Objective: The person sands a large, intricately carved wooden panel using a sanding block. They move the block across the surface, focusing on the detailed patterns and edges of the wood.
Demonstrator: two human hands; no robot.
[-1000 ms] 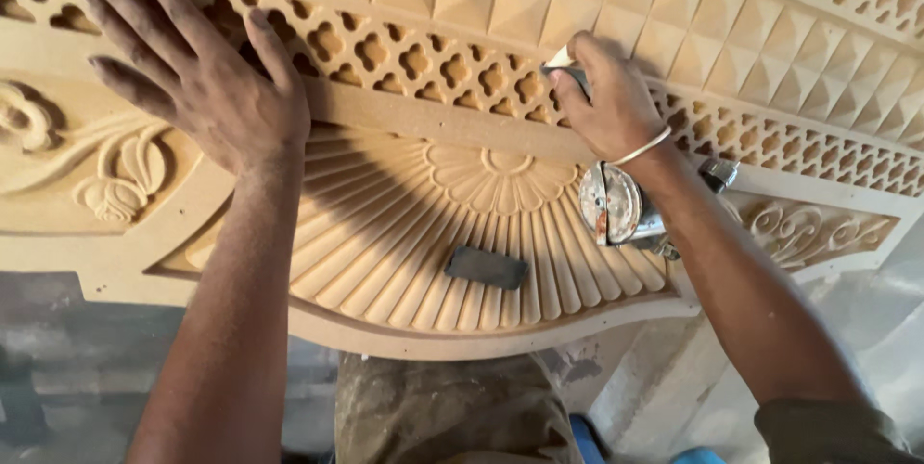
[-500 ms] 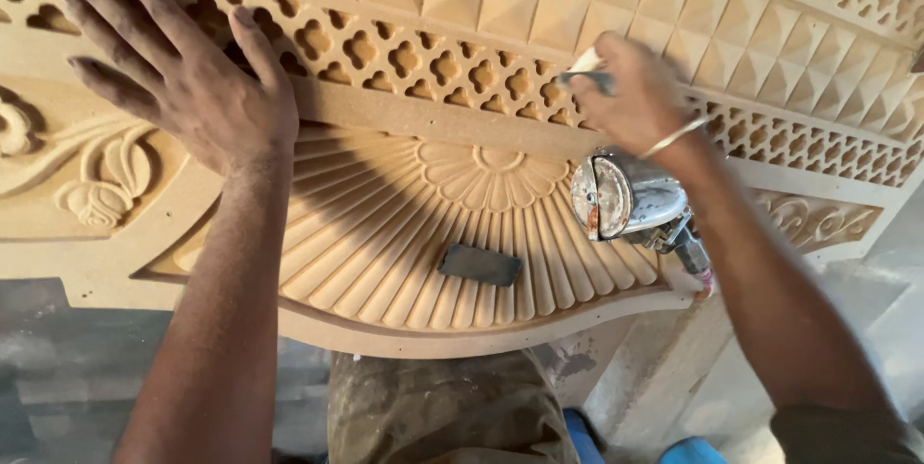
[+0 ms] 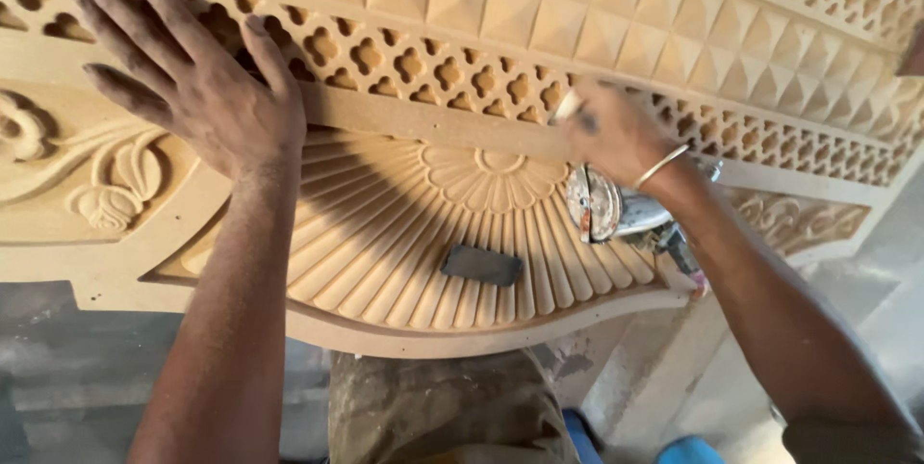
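A large pale carved wooden panel [image 3: 385, 233] fills the view, with a fan-shaped fluted carving, a pierced lattice band and rows of raised pyramids. My left hand [image 3: 207, 89] lies flat, fingers spread, on the lattice at upper left. My right hand [image 3: 616, 137], blurred and wearing a thin bangle, pinches a small pale piece, likely sandpaper [image 3: 568, 103], against the flat strip above the fan. Just below my right wrist an angle grinder [image 3: 616, 209] lies on the panel with its disc facing left.
A small dark rectangular block [image 3: 481, 265] rests on the fan flutes near the panel's lower edge. A carved flower [image 3: 115, 194] sits at left. Below the panel are my dusty trousers [image 3: 433, 416], a grey floor [image 3: 58, 368] and something blue [image 3: 693, 450].
My right hand has slid left along the flat strip above the fan with the pale piece. My left hand stays flat on the lattice, and the grinder and dark block have not moved.
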